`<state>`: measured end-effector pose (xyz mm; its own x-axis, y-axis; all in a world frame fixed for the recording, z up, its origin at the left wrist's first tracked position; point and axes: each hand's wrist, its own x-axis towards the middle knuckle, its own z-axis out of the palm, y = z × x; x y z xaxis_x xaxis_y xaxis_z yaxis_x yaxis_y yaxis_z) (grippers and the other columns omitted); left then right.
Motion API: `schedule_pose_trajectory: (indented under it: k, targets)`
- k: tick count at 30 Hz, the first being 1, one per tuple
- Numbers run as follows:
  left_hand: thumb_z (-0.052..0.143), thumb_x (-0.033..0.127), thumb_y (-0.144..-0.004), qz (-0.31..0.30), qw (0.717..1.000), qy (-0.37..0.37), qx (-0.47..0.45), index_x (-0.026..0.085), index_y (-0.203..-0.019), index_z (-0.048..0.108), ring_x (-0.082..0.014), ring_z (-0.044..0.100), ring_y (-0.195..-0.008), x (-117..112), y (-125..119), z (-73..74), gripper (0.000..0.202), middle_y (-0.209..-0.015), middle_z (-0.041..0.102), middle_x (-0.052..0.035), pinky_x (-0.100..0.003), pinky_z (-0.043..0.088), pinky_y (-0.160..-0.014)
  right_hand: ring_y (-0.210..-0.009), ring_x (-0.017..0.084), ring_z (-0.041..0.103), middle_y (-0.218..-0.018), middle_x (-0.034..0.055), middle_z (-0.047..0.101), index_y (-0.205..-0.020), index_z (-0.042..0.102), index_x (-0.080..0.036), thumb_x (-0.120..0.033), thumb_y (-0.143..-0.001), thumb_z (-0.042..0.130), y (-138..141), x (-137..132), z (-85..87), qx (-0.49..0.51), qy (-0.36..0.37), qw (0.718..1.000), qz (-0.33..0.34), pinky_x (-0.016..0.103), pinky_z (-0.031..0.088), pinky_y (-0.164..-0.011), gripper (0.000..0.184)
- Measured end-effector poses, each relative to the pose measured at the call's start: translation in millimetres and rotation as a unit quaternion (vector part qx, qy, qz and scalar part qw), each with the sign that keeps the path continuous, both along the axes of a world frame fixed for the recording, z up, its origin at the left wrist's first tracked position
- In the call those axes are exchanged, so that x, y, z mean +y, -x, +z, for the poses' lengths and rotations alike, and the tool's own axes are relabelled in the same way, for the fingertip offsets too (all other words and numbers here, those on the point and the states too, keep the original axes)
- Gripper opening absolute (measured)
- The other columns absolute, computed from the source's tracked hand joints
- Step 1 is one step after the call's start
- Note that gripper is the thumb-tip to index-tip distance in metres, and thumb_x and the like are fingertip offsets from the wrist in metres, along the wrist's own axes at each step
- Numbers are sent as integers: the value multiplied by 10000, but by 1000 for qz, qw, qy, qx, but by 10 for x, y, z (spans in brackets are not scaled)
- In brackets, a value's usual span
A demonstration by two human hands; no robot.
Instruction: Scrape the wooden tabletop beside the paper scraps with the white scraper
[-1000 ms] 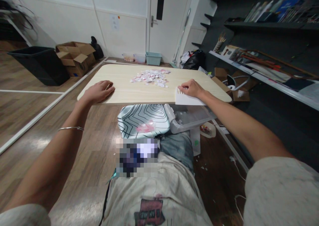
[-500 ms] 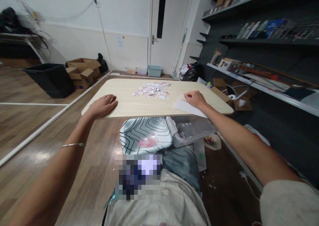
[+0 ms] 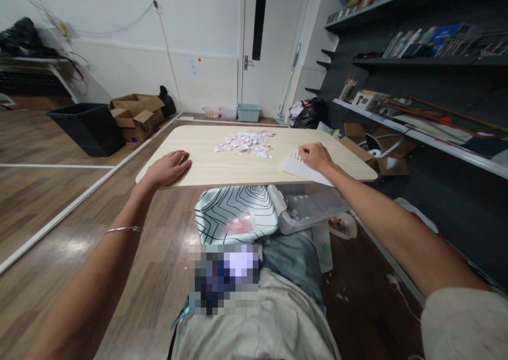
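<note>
My left hand (image 3: 170, 168) rests on the left front part of the pale wooden table (image 3: 206, 172), fingers stretched out and nothing held. On the right, my right hand (image 3: 315, 155) is closed, its fingertips pressed together over a white sheet (image 3: 297, 168). Small pale pieces lie in rows on that sheet, beside the fingers. Whatever the fingertips pinch is too small to make out. Between the hands, farther back, a loose pile of small white and pinkish pieces (image 3: 248, 142) is spread on the table.
Below the table edge are a patterned tray (image 3: 210, 212) with a pink plastic bag (image 3: 240, 224) and a clear plastic bin (image 3: 313, 217). A small dish (image 3: 343, 225) sits at its right. Shelves (image 3: 420, 66) line the right wall; a black bin (image 3: 89, 129) and cardboard boxes (image 3: 137, 116) stand left.
The whole view has shifted slightly, so things sit a little farther right. Both hands keep about the same places on the table and the sheet.
</note>
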<state>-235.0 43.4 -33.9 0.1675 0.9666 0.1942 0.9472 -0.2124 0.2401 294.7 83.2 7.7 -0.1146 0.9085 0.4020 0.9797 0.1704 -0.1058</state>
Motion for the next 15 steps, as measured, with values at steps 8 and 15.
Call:
schedule_pose_trajectory:
  k: [8,15]
  targets:
    - [369,648,-1015,6,1000,-9,-10,221,-1426,681,-348,617,-1437,-21,-14,-2,670,-1599,658,-151,-463,487,-1206,-977,292,768,-1076,190,856,-977,887,-184,-368,-1069,504,84,2,45,-47,6,999,7,348,417,-765,435]
    - [386,628,-1013,3,1000,0,-6,247,-1408,677,-324,589,-1470,-12,-8,17,622,-1589,664,-129,-444,450,-1247,-1069,304,773,-1132,179,854,-1023,889,-199,-394,-1082,511,105,48,34,-83,28,996,14,348,439,-812,429]
